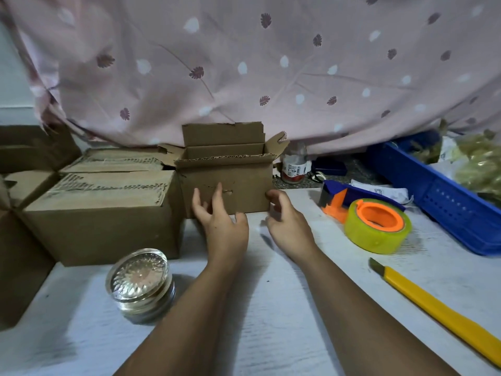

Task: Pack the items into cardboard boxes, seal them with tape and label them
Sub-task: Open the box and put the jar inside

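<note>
Our left hand (221,221), fingers spread, touches the open box (238,180) front; our right hand (287,223), loosely curled, brushes its right corner.

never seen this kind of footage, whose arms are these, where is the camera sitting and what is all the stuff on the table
There is no machine here. A person is working with bare hands, and the single picture comes from a wide-angle camera worn on their head, looking forward and down. That is why both forearms enter from the bottom.

The left hand and right hand reach toward an open cardboard box at the back of the white table. Their fingers are loose at its front and right corner, and neither hand holds anything.

Closed boxes stand at the left, with what looks like a stack of glass dishes in front. At the right lie a tape dispenser, a yellow utility knife and a blue basket. A pink cloth hangs behind.
</note>
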